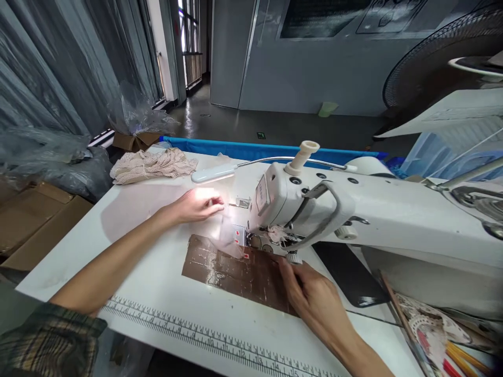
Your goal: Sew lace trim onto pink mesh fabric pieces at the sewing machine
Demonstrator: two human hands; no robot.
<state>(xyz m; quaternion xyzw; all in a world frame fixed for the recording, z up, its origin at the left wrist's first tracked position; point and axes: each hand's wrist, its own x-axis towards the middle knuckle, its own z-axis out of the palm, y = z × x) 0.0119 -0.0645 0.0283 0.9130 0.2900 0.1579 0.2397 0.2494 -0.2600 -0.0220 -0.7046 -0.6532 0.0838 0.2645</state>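
My left hand (202,204) is closed in a pinch left of the needle, under the small lamp (214,173). What its fingertips hold is too faint to make out. A thin, see-through pale cloth (228,243) lies between that hand and the presser foot, overlapping a shiny brown sheet (231,266). My right hand (312,288) bears on the sheet's right end, thumb and fingers drawn together close to the sewing machine's (271,199) needle area. Part of its fingertips is hidden by the machine head. Small red marks show on the plate and the sheet.
A crumpled beige knit cloth (155,166) lies at the table's far left. A black phone-like slab (351,272) sits under the machine arm. A printed ruler (196,335) runs along the front edge. Cardboard boxes (43,225) stand at left, and a large fan (436,57) at upper right.
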